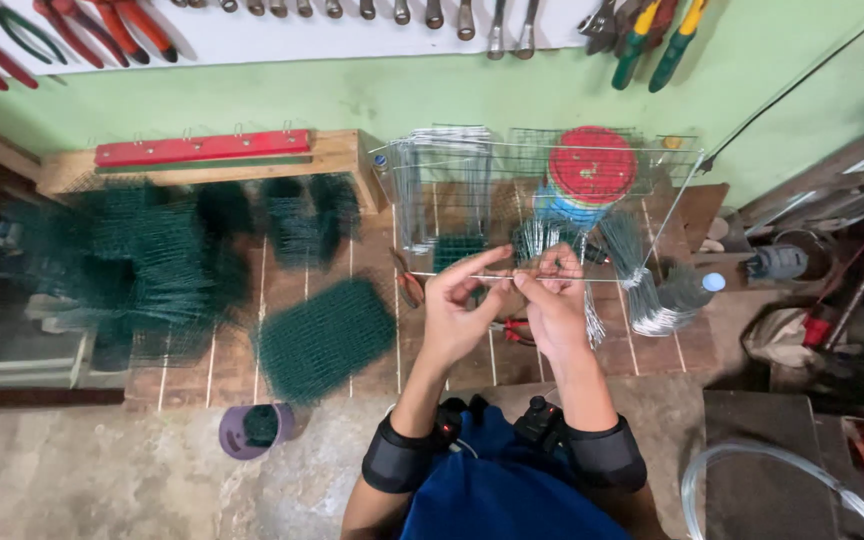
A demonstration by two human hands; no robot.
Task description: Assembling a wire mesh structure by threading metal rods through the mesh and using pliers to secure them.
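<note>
Both hands are up in front of the person, over the near edge of the slatted wooden workbench (372, 350). The left hand (455, 312) and the right hand (555, 300) meet at the lower edge wire of a square silver wire-mesh panel (552, 200), which is tilted up and away towards the green wall. Each hand is pinched shut, thumb against fingers, on that bottom wire, almost touching the other; whether a small clip or tie sits between the fingertips is too fine to tell.

To my eye the step is a fiddly bit of work on the panel's edge, and it goes best with the panel held steady by 1 hand while the other does the twisting, with the wire kept taut and the elbows tucked in.

Room is tight ahead. Under the panel stand a stack of round coloured lids with a red one on top (592, 170) and bundles of thin silver wire pieces (652, 300); red-handled pliers (512, 330) lie just below the hands. The panel's far corners reach close to the wall. To the left there is more space above the flat dark green mesh piece (324, 338) and the piled green mesh (142, 260). A small purple cup (250, 430) sits at the bench's near edge, well apart from both hands.
</note>
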